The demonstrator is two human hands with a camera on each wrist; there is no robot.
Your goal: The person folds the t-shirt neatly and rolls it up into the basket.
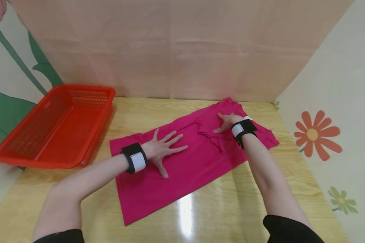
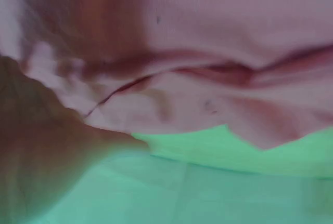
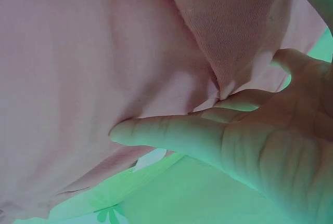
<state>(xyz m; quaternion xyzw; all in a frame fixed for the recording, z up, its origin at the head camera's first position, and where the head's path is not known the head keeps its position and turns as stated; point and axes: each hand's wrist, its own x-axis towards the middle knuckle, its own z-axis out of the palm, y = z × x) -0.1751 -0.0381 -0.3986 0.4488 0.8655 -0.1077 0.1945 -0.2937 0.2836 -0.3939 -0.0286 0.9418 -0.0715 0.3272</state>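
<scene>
A bright pink shirt (image 1: 188, 172) lies folded lengthwise and slanted on the wooden table, its narrower, bunched end at the far right. My left hand (image 1: 162, 150) rests on its left half with fingers spread wide. Toward the right end, my right hand (image 1: 229, 123) touches the cloth beside a loose folded-over flap (image 1: 211, 130). In the right wrist view that hand's fingers (image 3: 171, 130) are extended along the fabric, near a ribbed-looking layer (image 3: 234, 21). The left wrist view shows creased cloth (image 2: 208, 99) past the dark edge of my left hand (image 2: 47, 151).
A red plastic basket (image 1: 92, 148) with perforated sides stands at the table's left. Behind the wooden table (image 1: 213, 209) hangs a pinkish backdrop (image 1: 170, 50). On the right rises a pale wall (image 1: 337, 84) with painted flowers.
</scene>
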